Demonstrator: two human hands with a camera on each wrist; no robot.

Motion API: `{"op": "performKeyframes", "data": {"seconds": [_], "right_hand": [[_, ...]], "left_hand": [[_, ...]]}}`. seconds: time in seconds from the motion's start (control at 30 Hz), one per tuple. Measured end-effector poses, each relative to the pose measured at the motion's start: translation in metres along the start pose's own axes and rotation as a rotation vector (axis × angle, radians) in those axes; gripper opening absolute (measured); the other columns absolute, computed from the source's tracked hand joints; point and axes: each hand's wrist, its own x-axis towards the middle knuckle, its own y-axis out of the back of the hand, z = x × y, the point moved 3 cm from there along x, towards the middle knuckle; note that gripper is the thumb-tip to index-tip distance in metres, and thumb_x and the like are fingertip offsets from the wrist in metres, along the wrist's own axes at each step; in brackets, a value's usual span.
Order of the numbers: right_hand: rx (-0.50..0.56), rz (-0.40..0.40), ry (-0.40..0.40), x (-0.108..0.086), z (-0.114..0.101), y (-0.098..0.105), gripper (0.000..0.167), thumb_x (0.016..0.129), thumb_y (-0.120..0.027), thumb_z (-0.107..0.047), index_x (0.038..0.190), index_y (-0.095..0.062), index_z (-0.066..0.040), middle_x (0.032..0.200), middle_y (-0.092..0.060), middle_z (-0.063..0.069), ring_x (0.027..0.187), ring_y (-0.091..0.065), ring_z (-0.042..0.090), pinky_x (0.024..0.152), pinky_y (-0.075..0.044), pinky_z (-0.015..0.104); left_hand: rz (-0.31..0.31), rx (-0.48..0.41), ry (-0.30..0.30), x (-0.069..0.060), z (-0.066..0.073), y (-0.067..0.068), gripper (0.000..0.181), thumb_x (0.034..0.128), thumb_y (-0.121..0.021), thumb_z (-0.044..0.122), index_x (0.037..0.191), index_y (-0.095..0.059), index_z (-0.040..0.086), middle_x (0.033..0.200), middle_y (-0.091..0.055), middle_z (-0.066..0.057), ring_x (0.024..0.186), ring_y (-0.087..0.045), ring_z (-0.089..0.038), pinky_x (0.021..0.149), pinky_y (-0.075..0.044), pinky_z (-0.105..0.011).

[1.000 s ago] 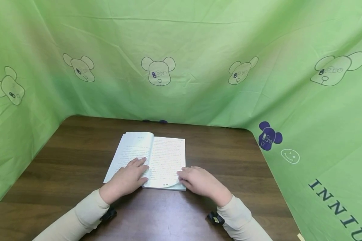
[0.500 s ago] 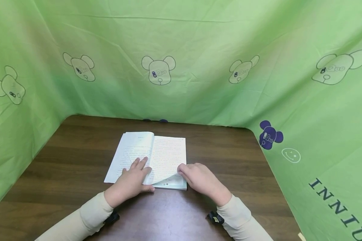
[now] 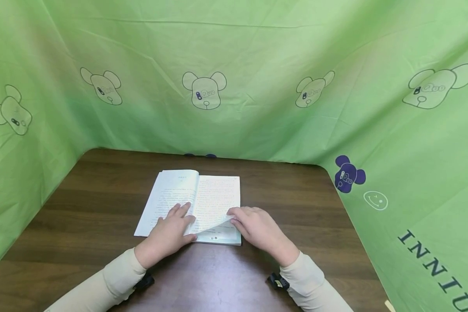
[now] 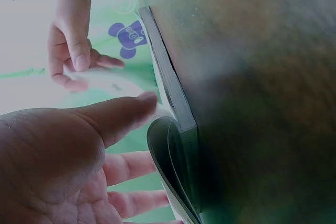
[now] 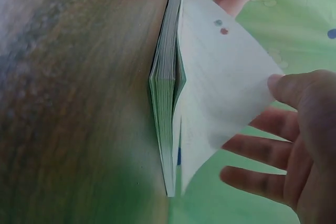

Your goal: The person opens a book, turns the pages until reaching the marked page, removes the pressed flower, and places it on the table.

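An open book (image 3: 218, 195) lies on the brown wooden table, with printed text on both pages. My left hand (image 3: 167, 236) rests on the left page near the spine, fingers spread and straight, its thumb at the book's lower edge. At the lower right corner, my right hand (image 3: 257, 227) pinches a lifted page (image 5: 226, 72) between thumb and fingers. That page curls up and away from the thick stack of pages (image 5: 165, 93) beneath it. In the left wrist view, the left page curves up beside the spine (image 4: 176, 166).
A green cloth (image 3: 257, 52) printed with bear heads hangs around the back and sides of the table (image 3: 296, 195). A dark strap device (image 3: 278, 281) sits at the right wrist, and another (image 3: 144, 281) at the left.
The right hand has taken the lower right page corner and raised it, uncovering the page below. The left hand has shifted slightly right, its thumb first moving out, then back against the book's edge.
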Motion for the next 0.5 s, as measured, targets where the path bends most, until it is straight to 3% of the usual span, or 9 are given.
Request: {"op": "performKeyframes", "data": {"seconds": [0.13,0.27,0.5], "right_hand": [[-0.015,0.051,-0.057,0.0022,0.0025,0.0053,0.039,0.095,-0.071,-0.021,0.132,-0.061,-0.011,0.124,-0.073,0.004,0.114,-0.070,0.020,0.096,-0.056,0.040],[-0.025,0.087,-0.106,0.0026,0.0043,0.0090,0.039,0.094,-0.071,-0.020,0.130,-0.061,-0.009,0.124,-0.072,0.005,0.115,-0.069,0.023,0.098,-0.055,0.041],[-0.002,-0.039,-0.149,-0.0002,0.0059,0.0019,0.026,0.095,-0.073,-0.023,0.118,-0.066,-0.013,0.114,-0.074,0.001,0.111,-0.070,0.020,0.094,-0.055,0.042]], "left_hand": [[0.046,-0.012,-0.003,0.0008,-0.0005,0.0034,0.055,0.0914,-0.076,0.042,0.133,-0.066,0.008,0.154,-0.048,-0.019,0.142,-0.045,-0.041,0.090,-0.049,-0.071],[0.103,-0.046,0.007,0.0016,-0.0018,0.0058,0.073,0.0896,-0.079,0.037,0.147,-0.050,0.002,0.154,-0.043,-0.026,0.138,-0.047,-0.044,0.087,-0.055,-0.061],[0.207,-0.097,0.031,0.0033,-0.0050,0.0093,0.109,0.0848,-0.085,0.026,0.164,-0.013,0.007,0.162,-0.021,-0.031,0.136,-0.045,-0.051,0.070,-0.058,-0.053]]}}
